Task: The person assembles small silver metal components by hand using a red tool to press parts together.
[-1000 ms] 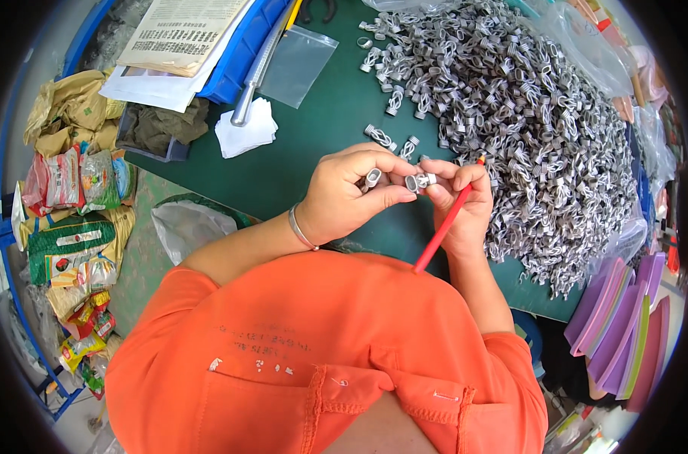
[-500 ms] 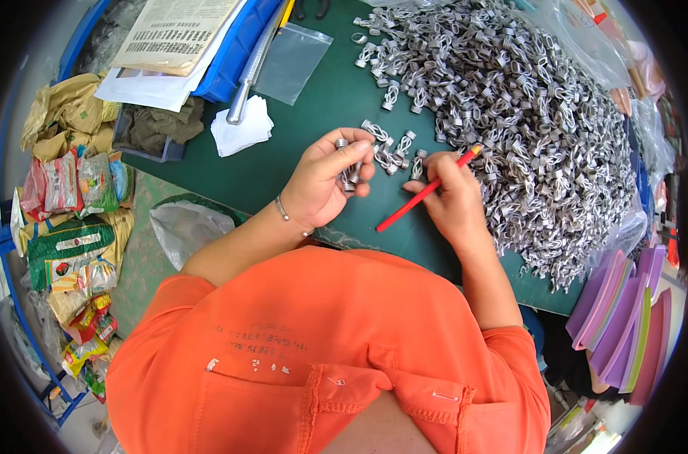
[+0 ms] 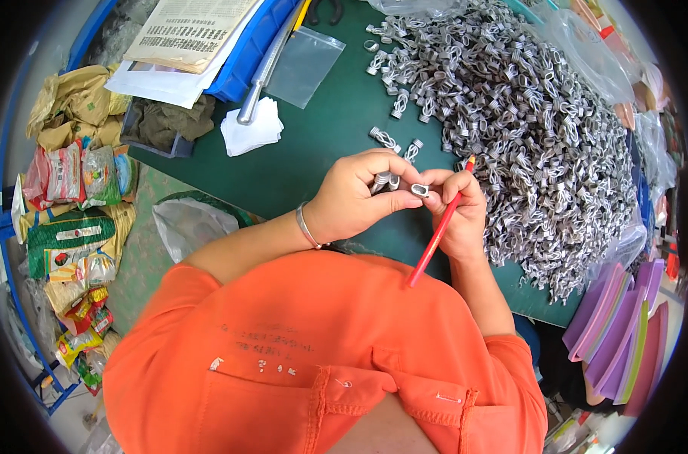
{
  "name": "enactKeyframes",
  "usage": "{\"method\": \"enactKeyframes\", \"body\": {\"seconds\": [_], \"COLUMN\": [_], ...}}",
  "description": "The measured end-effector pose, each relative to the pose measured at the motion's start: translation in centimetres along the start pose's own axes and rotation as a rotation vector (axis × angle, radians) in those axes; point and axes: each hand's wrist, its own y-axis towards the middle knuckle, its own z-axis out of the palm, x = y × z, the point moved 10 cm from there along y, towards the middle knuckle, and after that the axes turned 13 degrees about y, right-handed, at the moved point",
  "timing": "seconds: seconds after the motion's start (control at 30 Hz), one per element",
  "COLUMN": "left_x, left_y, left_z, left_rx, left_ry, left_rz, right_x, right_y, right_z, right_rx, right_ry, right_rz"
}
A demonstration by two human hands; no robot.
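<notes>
My left hand [image 3: 359, 193] is closed around a few small silver-grey metal fittings [image 3: 381, 181], each a ribbed collar with twisted wire loops. One metal fitting [image 3: 420, 190] is pinched at its thumb and fingertips, its oval opening showing. At that fitting, the fingertips of my right hand [image 3: 461, 216] meet the left ones. A slim red pencil [image 3: 437, 240] with a yellow end is gripped in the right hand, slanting down toward my shirt. Just beyond the hands lie loose fittings [image 3: 385, 139] on the green tabletop [image 3: 306, 163]. A large heap of the same fittings [image 3: 533, 144] spreads to the right.
At the far left are a blue tray [image 3: 245, 57] with papers, a clear zip bag [image 3: 306, 64], white paper slips [image 3: 253, 129] and a box of dark cloth [image 3: 162, 125]. Purple foam sheets [image 3: 609, 325] stand at right; packets [image 3: 71, 181] sit at left.
My hands have come together, the right moving left and toward me with a fitting. The pencil tilts more steeply. Fewer loose fittings show beyond the hands.
</notes>
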Motion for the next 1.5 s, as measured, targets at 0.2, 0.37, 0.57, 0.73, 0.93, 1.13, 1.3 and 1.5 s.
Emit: {"method": "enactKeyframes", "body": {"seconds": [0.2,0.37,0.57,0.73,0.93,1.13,1.3,1.5], "left_x": [-0.6,3.9,5.4,6.1,19.2,21.6,9.8,2.8], "left_y": [-0.1,-1.8,-6.0,-16.3,-34.9,-32.9,-19.6,-5.9], "left_z": [-0.6,1.4,-4.6,-15.1,-20.4,-18.5,-10.8,-3.5], "left_rx": [-0.043,0.075,-0.049,0.017,-0.650,-0.139,0.623,0.187], "left_ry": [-0.043,-0.625,-1.084,-0.627,-0.330,0.558,0.699,-0.174], "left_rz": [0.021,-0.476,-0.463,-0.367,-1.156,-1.225,-0.747,-0.474], "right_x": [4.0,5.7,4.7,1.8,1.4,1.4,1.2,4.4], "right_y": [-0.8,-1.4,2.9,4.7,5.6,5.3,5.0,1.7], "right_z": [1.3,4.9,3.2,2.1,0.6,0.7,0.1,4.1], "right_rx": [-0.027,0.136,0.036,0.079,0.008,0.097,0.068,0.165], "right_ry": [-0.367,-0.543,-1.115,-1.508,-1.346,-1.294,-1.126,-0.614], "right_rz": [-0.369,-0.526,-0.363,-0.276,-0.132,-0.189,-0.092,-0.307]}}
